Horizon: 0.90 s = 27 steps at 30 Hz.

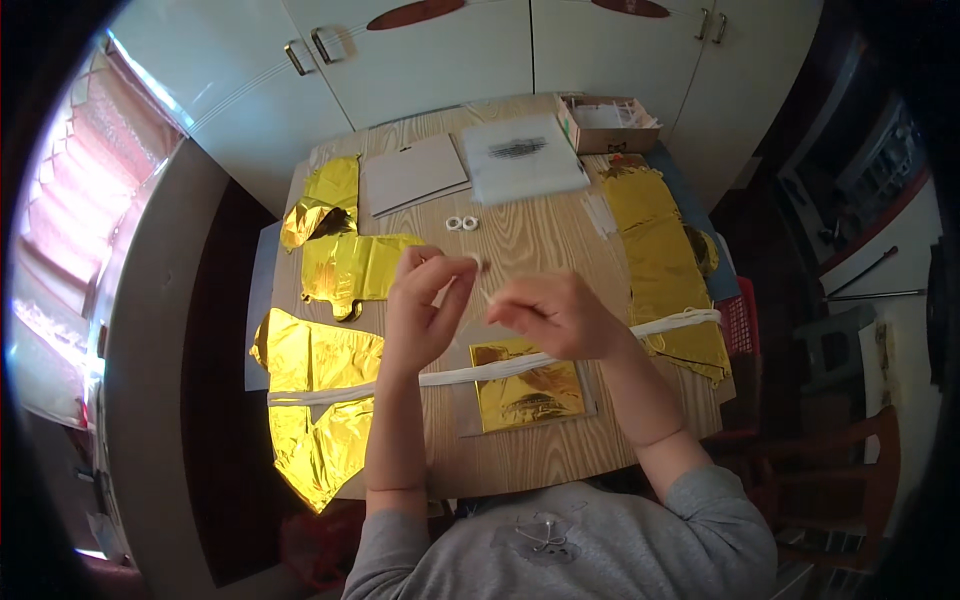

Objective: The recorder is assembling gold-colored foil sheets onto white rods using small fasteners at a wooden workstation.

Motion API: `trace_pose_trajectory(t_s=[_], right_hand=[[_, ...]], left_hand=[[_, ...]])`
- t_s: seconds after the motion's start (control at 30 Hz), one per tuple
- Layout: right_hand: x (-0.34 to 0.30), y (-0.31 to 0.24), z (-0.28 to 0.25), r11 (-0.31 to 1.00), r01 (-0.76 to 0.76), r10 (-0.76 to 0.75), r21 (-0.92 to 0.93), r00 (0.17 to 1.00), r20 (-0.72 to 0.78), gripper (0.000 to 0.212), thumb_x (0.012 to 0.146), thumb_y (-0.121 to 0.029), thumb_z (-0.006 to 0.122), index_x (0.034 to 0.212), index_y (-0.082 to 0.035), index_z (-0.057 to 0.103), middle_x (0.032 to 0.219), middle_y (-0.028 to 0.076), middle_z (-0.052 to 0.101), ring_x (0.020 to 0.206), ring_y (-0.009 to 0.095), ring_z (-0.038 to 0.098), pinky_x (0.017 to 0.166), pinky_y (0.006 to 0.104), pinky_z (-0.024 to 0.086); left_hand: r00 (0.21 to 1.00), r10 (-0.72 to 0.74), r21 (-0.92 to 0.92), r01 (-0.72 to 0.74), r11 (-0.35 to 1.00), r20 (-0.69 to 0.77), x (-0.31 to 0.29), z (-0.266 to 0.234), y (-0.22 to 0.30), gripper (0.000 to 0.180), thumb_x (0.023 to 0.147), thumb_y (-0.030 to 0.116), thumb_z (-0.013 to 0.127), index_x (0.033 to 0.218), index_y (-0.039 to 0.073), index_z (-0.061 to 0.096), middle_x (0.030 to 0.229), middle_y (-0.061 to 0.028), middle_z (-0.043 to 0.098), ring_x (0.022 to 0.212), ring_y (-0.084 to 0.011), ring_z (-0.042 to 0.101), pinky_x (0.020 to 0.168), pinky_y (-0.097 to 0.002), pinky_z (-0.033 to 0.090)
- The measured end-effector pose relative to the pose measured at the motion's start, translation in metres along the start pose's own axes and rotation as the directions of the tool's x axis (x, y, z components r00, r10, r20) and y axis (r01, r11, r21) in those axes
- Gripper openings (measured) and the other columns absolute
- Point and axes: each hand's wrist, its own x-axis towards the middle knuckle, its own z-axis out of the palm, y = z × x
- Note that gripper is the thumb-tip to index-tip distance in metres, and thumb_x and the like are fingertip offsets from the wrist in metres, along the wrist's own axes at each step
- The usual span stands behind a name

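My left hand (424, 308) is raised over the middle of the table, its thumb and fingertips pinched together. Close beside it, my right hand (556, 314) is closed the same way, fingertips turned toward the left. A small whitish bit shows at the fingertips, too fine to name. Beneath my arms a bundle of white cord (446, 378) stretches across the table. It crosses a folded square of gold foil (528, 396), which lies on a thin flat sheet. Just beyond my hands sit two small white rolls (462, 223), side by side.
Crumpled gold foil pieces (318, 350) lie along the left side, and a larger gold foil sheet (650, 250) covers the right. Farther back are grey-brown boards (415, 180), a translucent plastic bag (525, 170) and a cardboard box (610, 140). A red basket (738, 320) stands off the right edge.
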Motion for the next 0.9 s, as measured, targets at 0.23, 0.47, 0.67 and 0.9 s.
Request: trace_pose_trajectory(t_s=[0.23, 0.47, 0.67, 0.9], right_hand=[[0.002, 0.017, 0.010, 0.989, 0.037, -0.045, -0.144, 0.998, -0.050, 0.012, 0.085, -0.015, 0.059, 0.082, -0.004, 0.062, 0.067, 0.008, 0.061, 0.058, 0.019, 0.060, 0.052, 0.0291, 0.044], [0.005, 0.012, -0.005, 0.994, -0.095, 0.082, -0.049, 0.973, -0.215, 0.009, 0.082, -0.014, 0.063, 0.084, -0.006, 0.063, 0.072, 0.009, 0.063, 0.062, 0.025, 0.062, 0.054, 0.0325, 0.046], [0.003, 0.004, 0.014, 0.974, 0.045, -0.066, -0.224, 0.994, -0.090, 0.013, 0.082, -0.020, 0.063, 0.082, -0.007, 0.061, 0.066, 0.007, 0.059, 0.057, 0.025, 0.059, 0.052, 0.0333, 0.045], [0.004, 0.002, -0.005, 0.977, -0.064, -0.002, -0.201, 0.949, -0.314, 0.010, 0.081, -0.017, 0.063, 0.081, -0.007, 0.060, 0.068, 0.007, 0.060, 0.059, 0.023, 0.060, 0.051, 0.0313, 0.046]], left_hand=[[1.000, -0.026, -0.388, 0.020, 0.921, -0.010, -0.003, 0.003, -0.009, 0.017, 0.083, 0.001, 0.054, 0.095, 0.002, 0.066, 0.083, -0.0058, 0.064, 0.079, -0.0131, 0.049, 0.072, -0.0256, 0.041], [0.938, 0.008, -0.363, 0.126, 0.923, 0.345, -0.006, -0.011, 0.002, 0.019, 0.083, 0.003, 0.054, 0.098, 0.000, 0.065, 0.085, -0.0062, 0.063, 0.076, -0.0121, 0.049, 0.072, -0.0266, 0.041], [0.997, -0.076, -0.422, 0.071, 0.904, 0.004, -0.002, -0.002, -0.003, 0.021, 0.084, 0.002, 0.056, 0.104, 0.001, 0.064, 0.095, -0.0074, 0.063, 0.076, -0.0115, 0.049, 0.073, -0.0254, 0.040], [0.959, 0.003, -0.527, 0.153, 0.836, 0.283, -0.005, -0.009, -0.002, 0.014, 0.084, 0.006, 0.058, 0.092, -0.003, 0.066, 0.083, -0.0078, 0.064, 0.077, -0.0132, 0.051, 0.071, -0.0268, 0.041]])
